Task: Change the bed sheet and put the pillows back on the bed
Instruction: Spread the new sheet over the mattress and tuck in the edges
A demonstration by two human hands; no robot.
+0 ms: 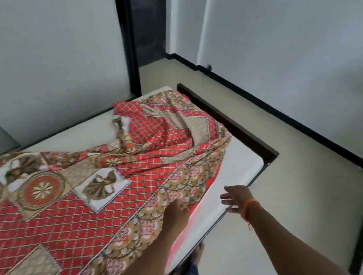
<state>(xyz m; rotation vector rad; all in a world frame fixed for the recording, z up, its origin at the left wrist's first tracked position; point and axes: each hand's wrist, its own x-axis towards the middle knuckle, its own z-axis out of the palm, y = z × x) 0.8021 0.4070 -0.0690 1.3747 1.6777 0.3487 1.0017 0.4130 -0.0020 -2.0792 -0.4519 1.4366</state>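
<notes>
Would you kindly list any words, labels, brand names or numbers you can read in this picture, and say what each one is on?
None: no readable text anywhere.
The bed sheet bears only patterns: a red lattice, floral medallions and figure motifs.
The white mattress, walls and floor are unmarked.

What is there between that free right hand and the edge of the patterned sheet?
Nothing visible. The right hand hangs open over the bare white mattress edge, with only that strip between it and the red patterned bed sheet. The left hand already rests on the sheet's border.
</notes>
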